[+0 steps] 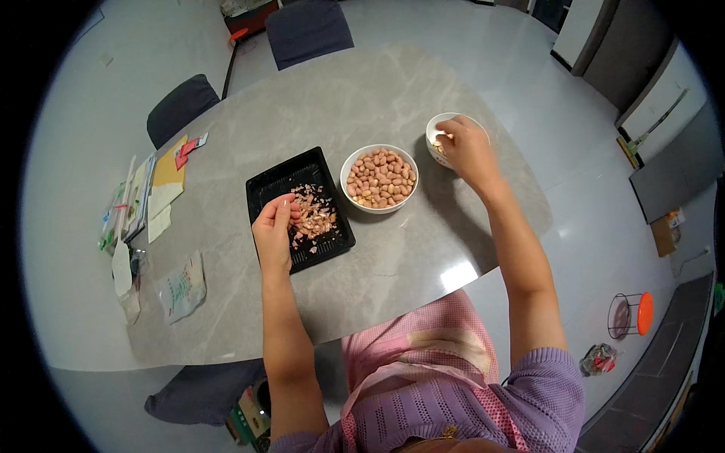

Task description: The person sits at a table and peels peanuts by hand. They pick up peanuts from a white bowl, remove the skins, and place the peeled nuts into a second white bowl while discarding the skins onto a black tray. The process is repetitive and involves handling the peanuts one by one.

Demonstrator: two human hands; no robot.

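My left hand point(273, 229) hovers over a black plastic tray point(266, 184), its thumb close against curled fingers; whether anything is pinched there is hidden. Reddish peanut skins point(315, 222) lie scattered in the tray. To the tray's right stands a white bowl point(344, 176) full of skin-on peanuts point(382, 176), a few pale ones among them. Farther right, my right hand point(465, 144) reaches over a second white bowl point(435, 122), thumb and forefinger apart with nothing visible between them. Some pale peeled peanuts point(438, 147) show in that bowl, the rest hidden by the hand.
Along the left edge of the grey table point(362, 96) lie a plastic packet point(184, 289), a yellow envelope point(170, 167), red sachets point(190, 148) and stacked papers point(136, 198). Dark-covered chairs point(308, 31) stand around it. An orange-topped stool point(644, 313) is on the floor at right.
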